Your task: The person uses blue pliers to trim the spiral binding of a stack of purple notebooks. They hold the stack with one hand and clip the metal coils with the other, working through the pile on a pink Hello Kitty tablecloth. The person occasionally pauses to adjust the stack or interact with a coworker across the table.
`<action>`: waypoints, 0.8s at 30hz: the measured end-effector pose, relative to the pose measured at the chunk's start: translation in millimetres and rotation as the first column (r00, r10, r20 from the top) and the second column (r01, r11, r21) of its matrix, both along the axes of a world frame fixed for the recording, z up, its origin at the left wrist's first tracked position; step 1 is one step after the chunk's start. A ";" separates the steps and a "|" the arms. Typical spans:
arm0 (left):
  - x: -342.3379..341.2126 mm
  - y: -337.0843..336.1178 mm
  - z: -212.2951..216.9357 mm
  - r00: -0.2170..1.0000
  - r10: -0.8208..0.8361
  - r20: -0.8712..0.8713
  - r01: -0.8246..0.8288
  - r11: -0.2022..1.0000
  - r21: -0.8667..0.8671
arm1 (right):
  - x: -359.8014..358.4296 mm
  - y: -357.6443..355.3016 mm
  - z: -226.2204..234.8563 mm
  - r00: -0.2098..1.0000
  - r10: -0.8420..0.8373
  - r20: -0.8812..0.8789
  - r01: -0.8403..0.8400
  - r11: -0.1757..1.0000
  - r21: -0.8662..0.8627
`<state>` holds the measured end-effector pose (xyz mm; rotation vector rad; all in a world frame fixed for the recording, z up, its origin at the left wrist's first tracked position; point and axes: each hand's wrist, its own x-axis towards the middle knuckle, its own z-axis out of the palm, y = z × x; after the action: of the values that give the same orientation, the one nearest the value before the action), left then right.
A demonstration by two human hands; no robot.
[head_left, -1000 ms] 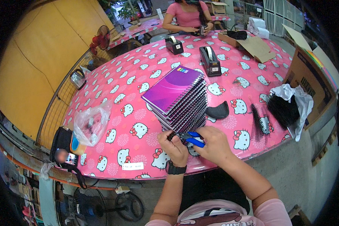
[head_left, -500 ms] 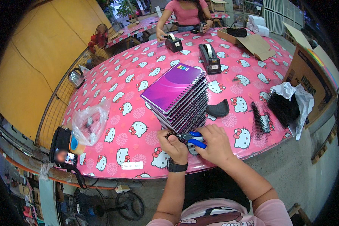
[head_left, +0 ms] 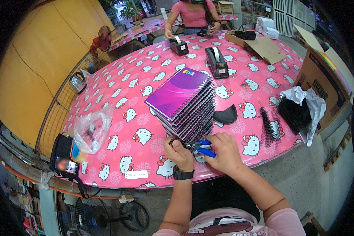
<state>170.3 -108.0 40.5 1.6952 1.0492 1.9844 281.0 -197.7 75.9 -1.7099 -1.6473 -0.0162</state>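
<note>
A tall stack of purple spiral-bound notebooks (head_left: 179,94) stands in front of me, its black coil edges turned to the right and toward me. At the stack's near corner, my left hand (head_left: 180,156) is closed around a short stretch of black spiral coil (head_left: 172,142). My right hand (head_left: 224,152) grips blue-handled pliers (head_left: 206,152), whose jaws point left at the coil beside my left fingers. Exactly what the jaw tips touch is too small to tell. A black half-round piece (head_left: 226,115) lies just right of the stack.
Loose black coils (head_left: 269,126) and a paper-wrapped coil bundle (head_left: 295,114) lie right, by a cardboard box (head_left: 322,84). Two tape dispensers (head_left: 217,63) stand beyond the stack. A clear plastic bag (head_left: 92,131) and black pouch (head_left: 61,151) lie left. Another person (head_left: 192,17) stands across the table.
The view has shifted slightly. My hands keep the same holds at the stack's near corner. Across the table, the other person's hand has risen a little at the tape dispenser.
</note>
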 end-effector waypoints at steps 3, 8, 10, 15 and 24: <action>0.5 -0.4 2.7 1.000 0.011 0.009 -0.011 0.999 -0.032 | -1.9 -0.3 0.4 1.000 -0.002 -0.006 0.002 1.000 -0.006; 0.3 -1.1 7.3 0.999 0.031 0.009 -0.030 0.996 -0.082 | -3.0 -1.7 0.0 1.000 -0.022 -0.008 0.022 1.000 -0.003; 0.5 -0.8 8.8 1.000 0.021 0.012 -0.020 0.995 -0.097 | -2.4 -1.8 -0.8 0.999 -0.032 -0.007 0.032 0.999 -0.015; 2.5 -2.2 13.3 0.998 -0.031 0.062 0.038 0.992 -0.121 | -4.9 5.8 -5.0 0.999 -0.012 -0.038 0.014 0.999 0.042; 3.0 -2.2 10.5 0.998 -0.023 0.061 0.030 0.993 -0.118 | 0.8 -0.1 -11.7 0.993 0.004 -0.117 -0.004 1.000 -0.003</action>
<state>173.3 -110.2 51.0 1.5709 1.0956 1.9043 281.8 -197.8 64.2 -1.6774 -1.5655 0.0866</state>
